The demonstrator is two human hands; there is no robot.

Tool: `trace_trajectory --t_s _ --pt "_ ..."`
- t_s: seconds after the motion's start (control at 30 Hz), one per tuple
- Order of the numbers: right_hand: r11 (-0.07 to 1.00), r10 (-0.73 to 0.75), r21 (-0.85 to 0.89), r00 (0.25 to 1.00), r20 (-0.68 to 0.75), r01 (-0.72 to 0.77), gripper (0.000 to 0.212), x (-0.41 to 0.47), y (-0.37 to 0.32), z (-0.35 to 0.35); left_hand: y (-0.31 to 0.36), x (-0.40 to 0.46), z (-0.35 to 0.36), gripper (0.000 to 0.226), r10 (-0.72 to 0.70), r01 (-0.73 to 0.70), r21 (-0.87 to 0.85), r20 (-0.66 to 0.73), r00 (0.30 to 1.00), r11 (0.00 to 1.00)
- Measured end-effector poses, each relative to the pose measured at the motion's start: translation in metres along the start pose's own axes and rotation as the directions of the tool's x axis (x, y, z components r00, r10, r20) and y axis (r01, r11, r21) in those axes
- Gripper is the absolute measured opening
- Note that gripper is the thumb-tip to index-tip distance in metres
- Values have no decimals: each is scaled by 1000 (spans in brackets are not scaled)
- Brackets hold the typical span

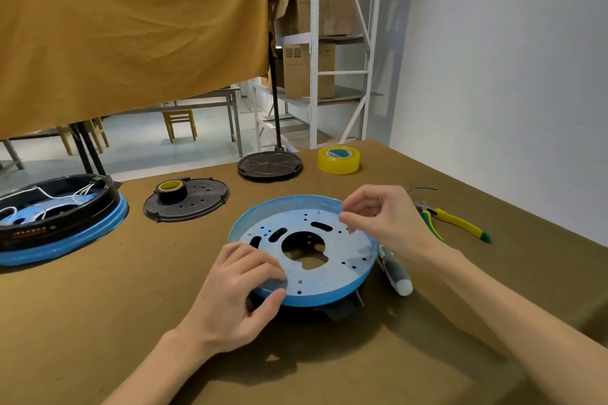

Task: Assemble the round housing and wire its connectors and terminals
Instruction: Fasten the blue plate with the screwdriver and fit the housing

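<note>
Gripping blue housing (332, 289) near rim, left fingers (260, 268), right fingers (348, 207) pinched above far rim

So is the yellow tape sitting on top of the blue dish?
No, the yellow tape sits on the table beyond the blue dish, apart from it.

Bright, even indoor light, soft shadows under the hands (235, 293), slight overall softness, wide-angle bending at edges.
</note>
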State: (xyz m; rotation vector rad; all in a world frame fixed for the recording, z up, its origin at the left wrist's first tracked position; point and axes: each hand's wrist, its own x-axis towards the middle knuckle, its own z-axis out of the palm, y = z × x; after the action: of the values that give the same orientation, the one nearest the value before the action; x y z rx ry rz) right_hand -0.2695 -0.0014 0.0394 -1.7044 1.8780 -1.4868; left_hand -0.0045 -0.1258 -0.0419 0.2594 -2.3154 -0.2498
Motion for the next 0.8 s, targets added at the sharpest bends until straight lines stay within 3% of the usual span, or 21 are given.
trace_trajectory --t_s 0.3,0.8 --pt "963 16 -268 1000 17 -11 8 -24 14 -3 0 -2 8 38 -23 21 -24 -56 998 999" --pt "928 76 -371 986 148 -16 12 -21 13 -12 6 -3 7 41 -54 50 -43 -81 995 998"
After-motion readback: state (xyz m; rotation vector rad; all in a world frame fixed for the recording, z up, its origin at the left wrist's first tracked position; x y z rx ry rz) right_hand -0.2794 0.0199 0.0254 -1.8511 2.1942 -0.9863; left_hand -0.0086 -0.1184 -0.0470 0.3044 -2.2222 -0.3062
